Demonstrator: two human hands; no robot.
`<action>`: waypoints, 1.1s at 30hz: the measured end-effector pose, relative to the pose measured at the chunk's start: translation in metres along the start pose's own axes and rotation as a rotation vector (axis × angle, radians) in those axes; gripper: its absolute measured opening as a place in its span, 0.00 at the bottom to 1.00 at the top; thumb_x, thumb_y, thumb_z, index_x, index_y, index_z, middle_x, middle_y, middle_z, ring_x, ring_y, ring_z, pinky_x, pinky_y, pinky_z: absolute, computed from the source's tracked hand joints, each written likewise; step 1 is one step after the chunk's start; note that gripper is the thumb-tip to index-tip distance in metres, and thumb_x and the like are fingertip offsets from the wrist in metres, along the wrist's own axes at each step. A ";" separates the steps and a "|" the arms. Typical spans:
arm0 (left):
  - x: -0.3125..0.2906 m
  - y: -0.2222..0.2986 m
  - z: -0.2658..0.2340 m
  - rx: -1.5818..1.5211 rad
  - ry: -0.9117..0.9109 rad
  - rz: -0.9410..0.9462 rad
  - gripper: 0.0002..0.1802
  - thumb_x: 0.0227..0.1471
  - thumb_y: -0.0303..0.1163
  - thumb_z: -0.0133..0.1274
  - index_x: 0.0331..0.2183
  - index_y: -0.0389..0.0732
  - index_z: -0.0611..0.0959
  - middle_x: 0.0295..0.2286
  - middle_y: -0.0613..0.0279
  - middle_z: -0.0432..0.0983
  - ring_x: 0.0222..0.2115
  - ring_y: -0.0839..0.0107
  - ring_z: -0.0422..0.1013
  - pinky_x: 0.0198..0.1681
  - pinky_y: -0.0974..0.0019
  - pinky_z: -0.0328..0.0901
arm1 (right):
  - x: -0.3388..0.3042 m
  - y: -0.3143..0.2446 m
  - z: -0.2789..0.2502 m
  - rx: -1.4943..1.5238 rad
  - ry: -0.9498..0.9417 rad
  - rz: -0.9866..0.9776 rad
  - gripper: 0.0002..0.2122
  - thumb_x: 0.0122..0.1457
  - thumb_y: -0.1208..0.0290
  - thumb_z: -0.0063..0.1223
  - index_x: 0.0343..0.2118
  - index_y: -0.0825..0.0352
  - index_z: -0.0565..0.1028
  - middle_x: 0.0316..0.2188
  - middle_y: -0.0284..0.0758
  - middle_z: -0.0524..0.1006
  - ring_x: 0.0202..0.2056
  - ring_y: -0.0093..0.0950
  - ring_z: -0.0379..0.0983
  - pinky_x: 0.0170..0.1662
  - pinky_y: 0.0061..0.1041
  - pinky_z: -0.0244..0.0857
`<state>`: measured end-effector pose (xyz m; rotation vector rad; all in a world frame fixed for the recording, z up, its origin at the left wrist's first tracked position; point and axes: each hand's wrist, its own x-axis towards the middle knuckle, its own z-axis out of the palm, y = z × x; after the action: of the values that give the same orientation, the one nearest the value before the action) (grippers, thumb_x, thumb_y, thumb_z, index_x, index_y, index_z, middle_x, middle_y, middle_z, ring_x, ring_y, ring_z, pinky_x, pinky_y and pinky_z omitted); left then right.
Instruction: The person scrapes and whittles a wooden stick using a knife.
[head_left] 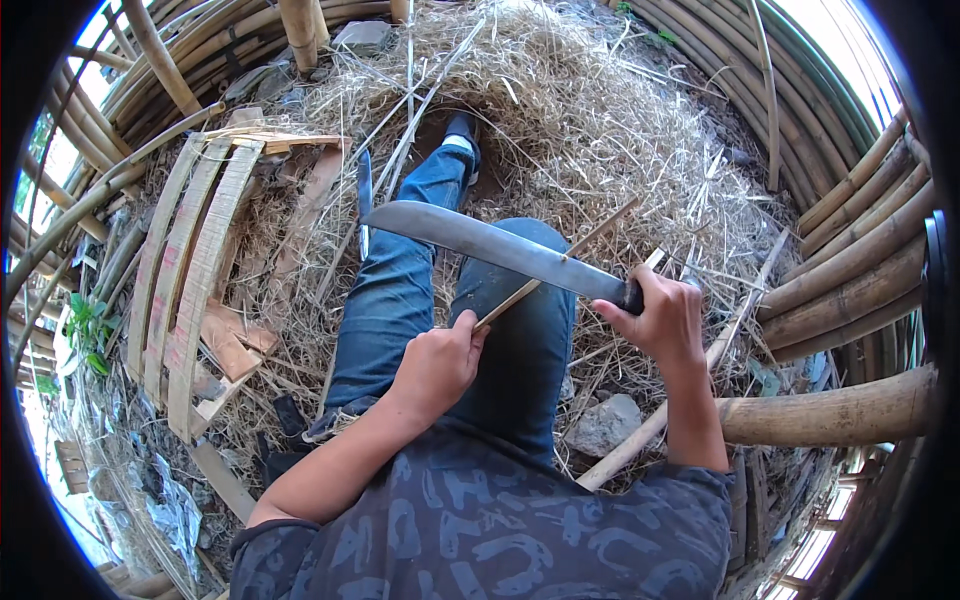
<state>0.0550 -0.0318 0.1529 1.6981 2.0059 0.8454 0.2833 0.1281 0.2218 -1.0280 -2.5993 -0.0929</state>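
Over my lap, my right hand (662, 312) is wrapped round the handle of a machete (490, 245). Its long, broad steel blade points left, with the wide tip above my left shin. My left hand (437, 362) grips the near end of a thin bamboo strip (600, 228), which slants up and to the right above my bent right knee. The blade crosses the strip near its middle, and a small curl or nub shows where they meet. Most of the machete's handle is hidden inside my right fist.
Dry straw and shavings (600, 130) cover the ground ahead. A slatted wooden pallet piece (190, 290) lies at left. Bamboo rails (860, 250) curve round the right side, with a thick bamboo pole (825, 407) near my right elbow. A grey rock (606, 424) sits beside my hip.
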 end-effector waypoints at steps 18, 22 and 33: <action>0.002 -0.005 -0.002 -0.095 -0.115 -0.017 0.12 0.61 0.34 0.44 0.35 0.33 0.74 0.17 0.41 0.70 0.21 0.41 0.70 0.22 0.47 0.59 | 0.015 0.007 0.015 -0.144 0.122 -0.233 0.28 0.53 0.35 0.47 0.24 0.64 0.71 0.16 0.33 0.71 0.18 0.33 0.70 0.24 0.31 0.64; 0.000 -0.008 -0.003 -0.181 -0.050 -0.026 0.12 0.61 0.33 0.44 0.35 0.32 0.73 0.17 0.39 0.69 0.22 0.40 0.69 0.22 0.47 0.58 | 0.030 0.038 0.021 -0.115 0.178 -0.183 0.26 0.56 0.39 0.49 0.22 0.63 0.72 0.13 0.31 0.71 0.15 0.27 0.71 0.19 0.28 0.64; 0.002 0.001 0.003 -0.228 -0.105 -0.051 0.12 0.61 0.31 0.44 0.29 0.33 0.72 0.15 0.42 0.66 0.19 0.42 0.67 0.21 0.50 0.57 | -0.008 -0.009 0.014 0.220 0.124 0.034 0.17 0.43 0.57 0.69 0.25 0.63 0.73 0.16 0.35 0.74 0.20 0.34 0.76 0.24 0.31 0.68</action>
<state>0.0569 -0.0289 0.1512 1.5253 1.8006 0.9100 0.2781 0.1190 0.2063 -0.9553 -2.4153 0.1311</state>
